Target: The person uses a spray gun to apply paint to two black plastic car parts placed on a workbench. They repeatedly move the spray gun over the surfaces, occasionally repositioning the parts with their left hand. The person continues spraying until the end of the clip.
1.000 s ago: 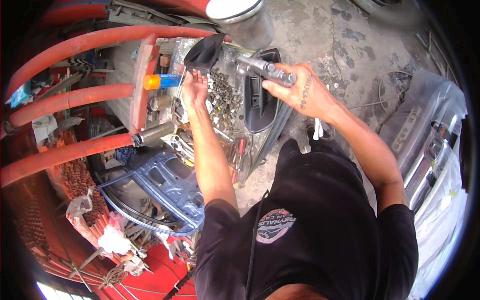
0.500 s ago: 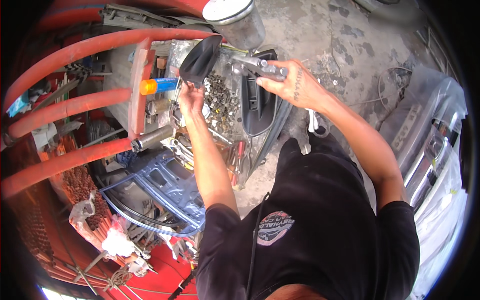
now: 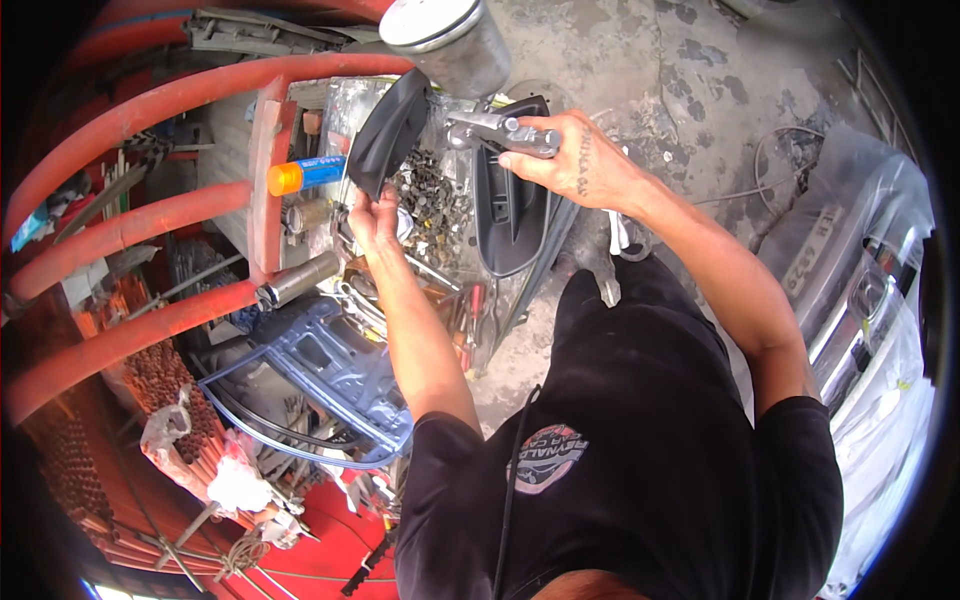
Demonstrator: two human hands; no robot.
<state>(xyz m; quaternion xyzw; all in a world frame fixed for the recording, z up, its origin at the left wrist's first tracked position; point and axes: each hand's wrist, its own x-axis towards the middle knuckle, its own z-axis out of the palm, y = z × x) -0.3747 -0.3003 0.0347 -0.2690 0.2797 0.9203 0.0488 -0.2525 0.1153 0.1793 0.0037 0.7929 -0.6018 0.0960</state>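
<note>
My left hand (image 3: 376, 215) is closed on the lower end of a curved black plastic trim piece (image 3: 392, 135), which stands tilted above a heap of small fasteners (image 3: 428, 205). To its right, my right hand (image 3: 575, 160) grips a grey metal hand tool (image 3: 500, 134) with rounded ends; its exact kind I cannot make out. Below that tool lies a larger, long black plastic trim panel (image 3: 512, 225) with a recess in its middle. The tool hides part of that panel's upper end.
Red tubular bars (image 3: 130, 225) run along the left, near an orange-and-blue tube (image 3: 305, 174). A lidded metal can (image 3: 455, 50) stands at the far side. Hand tools (image 3: 478, 310) and a blue car door frame (image 3: 325, 375) lie nearer. Plastic-wrapped car parts (image 3: 850, 260) line the right.
The black trim piece in my left hand has turned and shifted slightly left, showing a different face. My right hand has moved a little left with the metal tool.
</note>
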